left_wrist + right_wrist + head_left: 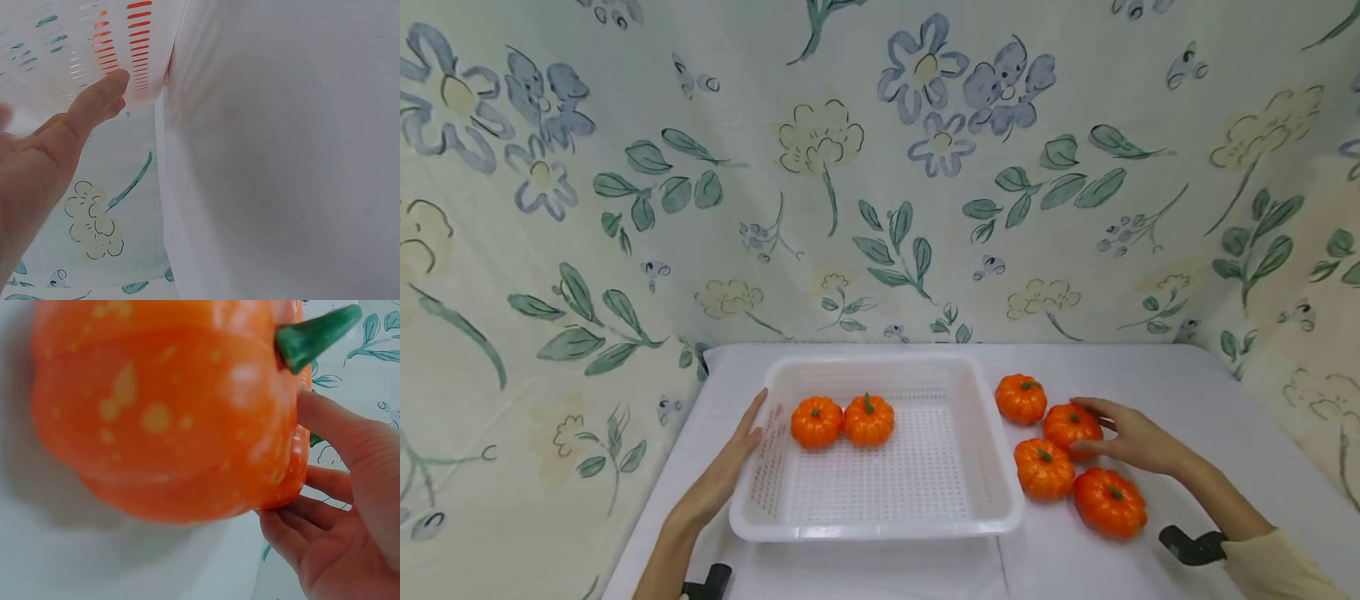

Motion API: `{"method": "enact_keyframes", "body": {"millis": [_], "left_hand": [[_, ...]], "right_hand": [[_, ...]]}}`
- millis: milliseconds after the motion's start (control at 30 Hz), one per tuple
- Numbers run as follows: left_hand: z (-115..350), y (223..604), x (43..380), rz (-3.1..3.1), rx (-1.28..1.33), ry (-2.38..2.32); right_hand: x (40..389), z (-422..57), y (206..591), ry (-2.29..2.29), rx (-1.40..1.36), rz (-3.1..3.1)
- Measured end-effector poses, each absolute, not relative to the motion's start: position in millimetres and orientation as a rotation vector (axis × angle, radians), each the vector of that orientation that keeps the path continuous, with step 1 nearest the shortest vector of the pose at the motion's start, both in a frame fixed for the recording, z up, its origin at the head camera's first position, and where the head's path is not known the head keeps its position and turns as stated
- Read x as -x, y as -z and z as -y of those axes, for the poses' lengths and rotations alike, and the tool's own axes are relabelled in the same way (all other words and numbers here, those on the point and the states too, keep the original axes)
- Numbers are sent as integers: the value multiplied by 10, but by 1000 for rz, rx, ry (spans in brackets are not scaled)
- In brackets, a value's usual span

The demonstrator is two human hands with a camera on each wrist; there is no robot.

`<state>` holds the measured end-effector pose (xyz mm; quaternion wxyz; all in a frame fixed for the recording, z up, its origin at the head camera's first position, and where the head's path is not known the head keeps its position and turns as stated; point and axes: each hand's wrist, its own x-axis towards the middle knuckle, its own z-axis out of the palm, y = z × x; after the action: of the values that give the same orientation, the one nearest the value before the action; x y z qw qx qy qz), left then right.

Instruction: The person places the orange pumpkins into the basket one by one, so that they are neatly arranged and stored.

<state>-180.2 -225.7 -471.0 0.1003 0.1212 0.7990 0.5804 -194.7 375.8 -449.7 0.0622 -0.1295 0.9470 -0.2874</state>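
My right hand grips a small orange toy pumpkin, fingers over its far side and thumb at its near side. In the right wrist view, a nearer pumpkin with a green stem covers most of the gripped one. Straight fingers of my left hand lie along the left side of a white plastic basket. A fingertip meets the slotted wall in the left wrist view. Inside the basket, towards the back, two pumpkins sit side by side.
Right of the basket, other pumpkins stand on the white-covered table: one at the back, one by the basket wall, one nearer the front. A flowered cloth hangs behind the table and along its sides.
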Motion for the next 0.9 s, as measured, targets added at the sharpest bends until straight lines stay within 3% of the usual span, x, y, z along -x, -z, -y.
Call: {"method": "enact_keyframes", "body": {"millis": [367,900], "left_hand": [[2230,4704,1799,-2390,-312,-1683],[2218,4703,1805,-2406,-313,-1674]], "right_hand": [[1990,-3780,4207,842,392,-2950],[2106,-3458,3794,925,510,-2961]]}}
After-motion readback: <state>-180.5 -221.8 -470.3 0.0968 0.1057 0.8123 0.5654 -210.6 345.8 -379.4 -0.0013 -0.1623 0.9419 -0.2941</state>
